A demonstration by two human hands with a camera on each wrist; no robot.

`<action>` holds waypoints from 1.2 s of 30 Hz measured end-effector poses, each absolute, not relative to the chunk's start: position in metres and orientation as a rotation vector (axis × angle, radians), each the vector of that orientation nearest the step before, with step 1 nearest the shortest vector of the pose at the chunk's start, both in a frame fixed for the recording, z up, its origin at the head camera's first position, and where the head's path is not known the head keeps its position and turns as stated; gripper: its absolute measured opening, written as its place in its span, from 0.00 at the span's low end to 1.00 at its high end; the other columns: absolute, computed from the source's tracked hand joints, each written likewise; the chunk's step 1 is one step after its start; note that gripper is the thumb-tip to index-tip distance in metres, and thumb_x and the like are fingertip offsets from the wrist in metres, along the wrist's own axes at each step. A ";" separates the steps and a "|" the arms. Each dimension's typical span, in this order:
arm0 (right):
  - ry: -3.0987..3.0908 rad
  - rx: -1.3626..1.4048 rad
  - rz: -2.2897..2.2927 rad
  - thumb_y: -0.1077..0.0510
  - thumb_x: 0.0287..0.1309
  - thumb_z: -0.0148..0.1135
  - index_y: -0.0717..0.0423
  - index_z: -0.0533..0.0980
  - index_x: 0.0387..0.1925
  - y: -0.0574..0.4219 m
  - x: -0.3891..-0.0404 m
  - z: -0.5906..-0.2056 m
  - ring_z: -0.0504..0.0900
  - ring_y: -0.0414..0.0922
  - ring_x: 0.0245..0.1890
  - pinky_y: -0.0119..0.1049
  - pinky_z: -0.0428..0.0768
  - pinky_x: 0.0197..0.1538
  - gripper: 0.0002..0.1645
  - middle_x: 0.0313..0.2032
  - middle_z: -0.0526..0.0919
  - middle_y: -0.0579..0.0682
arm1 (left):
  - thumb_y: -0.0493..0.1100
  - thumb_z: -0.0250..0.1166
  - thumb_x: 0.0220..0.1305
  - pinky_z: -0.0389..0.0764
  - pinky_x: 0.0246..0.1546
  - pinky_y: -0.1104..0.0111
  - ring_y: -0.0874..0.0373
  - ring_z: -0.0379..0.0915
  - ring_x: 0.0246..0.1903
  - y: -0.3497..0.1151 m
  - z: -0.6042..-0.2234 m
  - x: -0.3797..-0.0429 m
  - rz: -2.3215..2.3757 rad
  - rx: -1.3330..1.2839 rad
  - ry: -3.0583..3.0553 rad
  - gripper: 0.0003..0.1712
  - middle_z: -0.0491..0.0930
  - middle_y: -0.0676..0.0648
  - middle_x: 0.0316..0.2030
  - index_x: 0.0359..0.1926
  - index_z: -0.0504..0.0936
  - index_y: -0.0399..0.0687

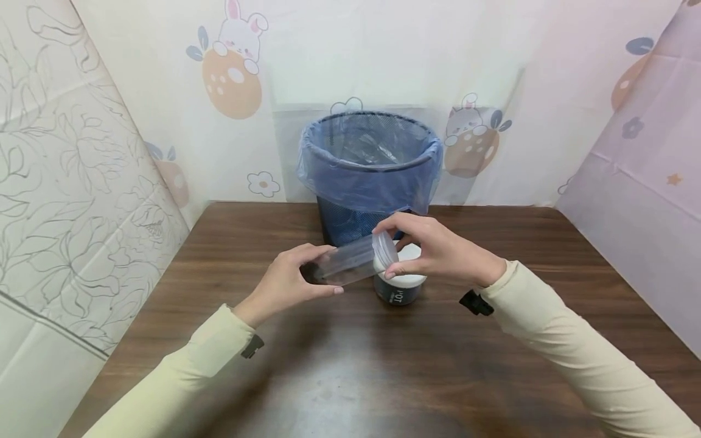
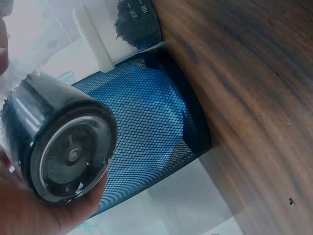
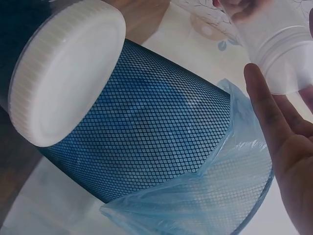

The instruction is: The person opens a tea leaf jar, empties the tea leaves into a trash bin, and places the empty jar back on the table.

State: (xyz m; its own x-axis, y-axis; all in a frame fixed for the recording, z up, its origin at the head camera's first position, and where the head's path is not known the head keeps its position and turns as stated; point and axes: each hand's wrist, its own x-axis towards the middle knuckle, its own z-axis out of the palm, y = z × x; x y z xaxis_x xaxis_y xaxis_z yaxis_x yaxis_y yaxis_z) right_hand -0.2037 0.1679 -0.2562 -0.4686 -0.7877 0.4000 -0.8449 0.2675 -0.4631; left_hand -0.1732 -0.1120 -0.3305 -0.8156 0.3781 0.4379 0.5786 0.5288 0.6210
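Observation:
A clear plastic jar (image 1: 350, 263) lies tilted between my two hands above the table, its top end raised toward the right. My left hand (image 1: 282, 277) grips its lower end, with the thumb and fingers on opposite sides. Dark loose material gathers at the jar's base (image 2: 73, 152), seen from below in the left wrist view. At the other end, my right hand (image 1: 438, 249) holds the clear, ridged top (image 1: 386, 249) between thumb and fingers. Partly hidden behind the right hand, a tub with a white lid (image 3: 73, 73) and "POT" lettering stands upright.
A mesh waste bin (image 1: 345, 216) with a blue plastic liner (image 1: 372, 182) stands at the back, just behind the tub. Dark wood grain covers the table (image 1: 482, 377). Printed sheets (image 1: 356, 48) hang behind and on both sides.

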 end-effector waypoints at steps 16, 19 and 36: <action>-2.297 1.614 1.014 0.59 0.38 0.79 0.57 0.74 0.48 0.175 -0.201 -0.268 0.77 0.37 0.41 0.33 0.79 0.43 0.32 0.46 0.78 0.46 | 0.49 0.83 0.33 0.74 0.41 0.64 0.62 0.72 0.35 -0.108 -0.327 -0.173 -1.134 -0.814 -2.525 0.36 0.77 0.57 0.32 0.50 0.83 0.54; -2.285 1.614 1.027 0.59 0.38 0.79 0.57 0.74 0.48 0.176 -0.201 -0.271 0.76 0.37 0.41 0.33 0.79 0.42 0.32 0.46 0.78 0.46 | 0.50 0.83 0.33 0.74 0.40 0.64 0.63 0.72 0.35 -0.108 -0.327 -0.173 -1.117 -0.816 -2.525 0.36 0.77 0.58 0.31 0.50 0.83 0.55; -2.195 1.673 0.882 0.72 0.32 0.78 0.57 0.72 0.44 0.175 -0.193 -0.277 0.73 0.48 0.52 0.38 0.77 0.46 0.34 0.50 0.74 0.52 | 0.61 0.79 0.35 0.74 0.35 0.66 0.65 0.73 0.33 -0.109 -0.322 -0.168 -1.000 -0.742 -2.694 0.35 0.78 0.64 0.31 0.50 0.83 0.63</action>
State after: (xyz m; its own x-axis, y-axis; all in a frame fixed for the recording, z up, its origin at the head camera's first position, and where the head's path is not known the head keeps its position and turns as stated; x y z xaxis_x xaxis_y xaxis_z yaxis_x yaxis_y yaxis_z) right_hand -0.1929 0.1747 -0.2771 -0.3135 -0.7883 0.5294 -0.9355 0.1606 -0.3148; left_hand -0.1681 -0.1086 -0.3225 -0.8609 0.3924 0.3240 0.5087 0.6507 0.5637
